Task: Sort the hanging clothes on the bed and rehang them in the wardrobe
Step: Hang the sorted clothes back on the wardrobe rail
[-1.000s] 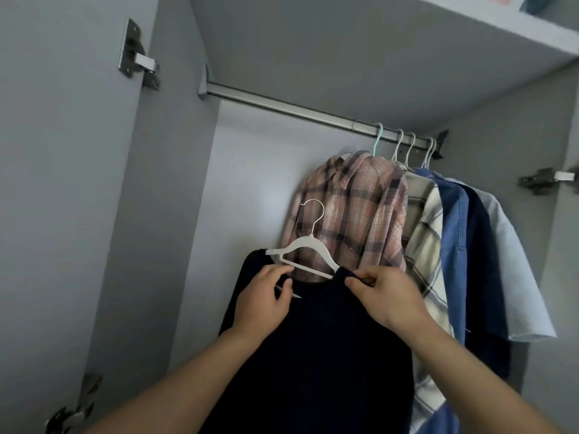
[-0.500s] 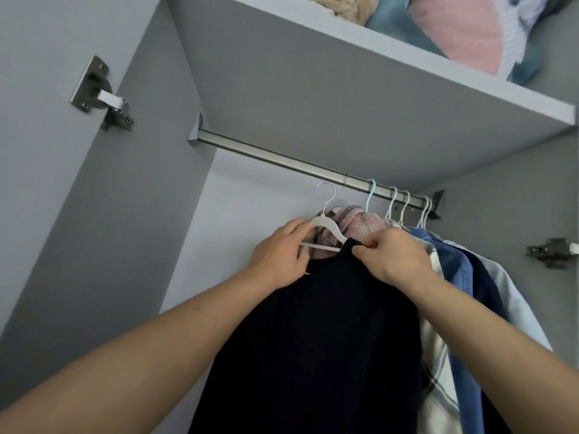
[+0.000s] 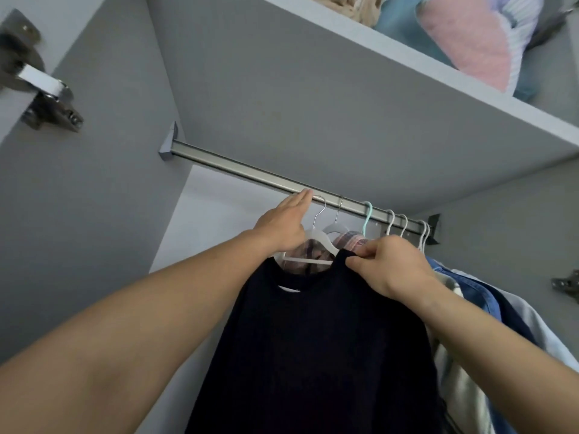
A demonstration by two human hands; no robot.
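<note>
A dark navy top (image 3: 313, 339) hangs on a white hanger (image 3: 316, 242) whose metal hook reaches the wardrobe rail (image 3: 235, 167). My left hand (image 3: 282, 227) lies against the hanger's left shoulder, its fingers stretched straight up to the rail beside the hook. My right hand (image 3: 388, 267) pinches the top's collar at the right shoulder. Behind the top hangs a pink plaid shirt (image 3: 351, 242), mostly hidden.
Right of the plaid shirt, several shirts, among them a blue one (image 3: 476, 296), hang packed together on the rail. A shelf (image 3: 407, 79) above holds folded textiles (image 3: 463, 39). Door hinges (image 3: 40, 98) stick out at left and right. The rail's left half is bare.
Both hands have lifted the navy top up to the rail, and the hook now sits at it. My left hand's fingers went from curled on the hanger to straight.
</note>
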